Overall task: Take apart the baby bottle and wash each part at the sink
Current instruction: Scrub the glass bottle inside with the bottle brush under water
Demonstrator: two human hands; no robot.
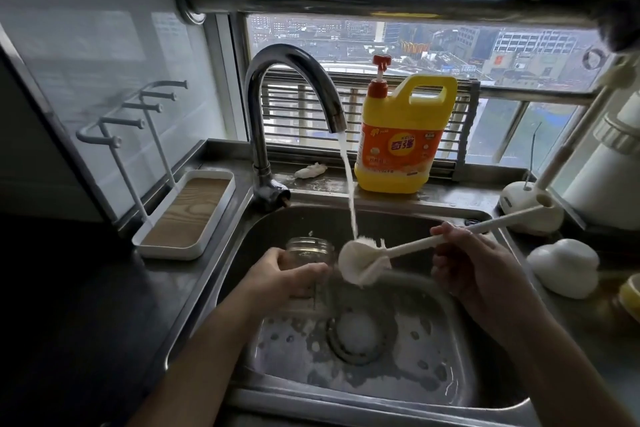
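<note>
My left hand (287,276) grips the clear baby bottle body (310,251) over the steel sink (450,388), its open mouth tilted up and away from me. My right hand (467,262) holds the long white handle of a bottle brush (363,262), whose white sponge head sits just right of the bottle's mouth. Water runs from the curved faucet (277,87) straight onto the sponge head. Foam patches lie on the sink floor around the drain (360,333).
A yellow dish soap jug (401,142) with a red pump stands on the sill behind the sink. A white drying rack with a wooden tray (187,215) sits at left. A white brush stand (530,208) and a white lump-shaped object (564,267) lie on the right counter.
</note>
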